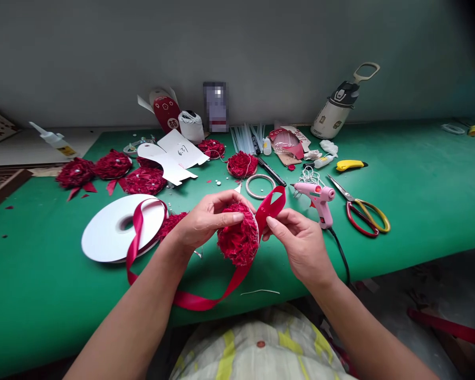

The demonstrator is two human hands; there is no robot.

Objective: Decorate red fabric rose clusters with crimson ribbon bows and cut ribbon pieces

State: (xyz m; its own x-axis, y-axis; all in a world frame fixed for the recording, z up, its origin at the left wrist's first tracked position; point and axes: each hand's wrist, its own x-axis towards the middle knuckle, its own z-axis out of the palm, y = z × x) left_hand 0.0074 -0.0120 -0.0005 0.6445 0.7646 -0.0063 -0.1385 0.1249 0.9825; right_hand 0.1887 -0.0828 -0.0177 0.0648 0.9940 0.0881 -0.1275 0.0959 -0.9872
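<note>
My left hand point(217, 214) grips a round, frayed red fabric rosette point(239, 240), thumb on its ruffled front and fingers at its top edge. Between the thumb and fingers of my right hand point(296, 240) is a red ribbon point(266, 207), folded into a loop at the rosette's right edge, against its pale backing. From there the ribbon runs down under the rosette and curves left to a large white spool point(103, 232). Another red rosette point(172, 224) lies partly hidden behind my left wrist.
A pink glue gun point(319, 198) with a black cord and red-and-yellow scissors point(362, 208) lie to the right. A ring of tape point(260, 186), glue sticks point(243, 140), a phone point(216, 108) and a bottle point(334, 113) are farther back. Several rosettes point(113, 163) lie left.
</note>
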